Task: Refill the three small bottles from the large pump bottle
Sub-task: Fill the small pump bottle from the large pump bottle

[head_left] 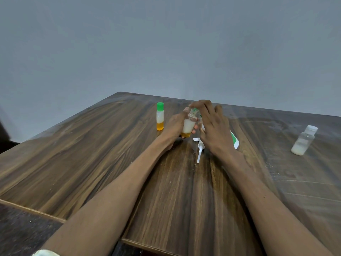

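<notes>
Left hand (175,126) grips small bottle (189,125), near-upright, neck exposed; right hand (212,126) just right, pinching green cap (194,109) above.

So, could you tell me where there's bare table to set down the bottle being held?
Bare wood lies left of the capped bottle, out to the table edge, and near, between the forearms. A wide patch sits between the pump bottle and the white-capped bottle. It is crowded around the hands, where the pump head lies beside the held bottle.

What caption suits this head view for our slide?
Left hand holds a small bottle while right hand handles its green cap.
</notes>
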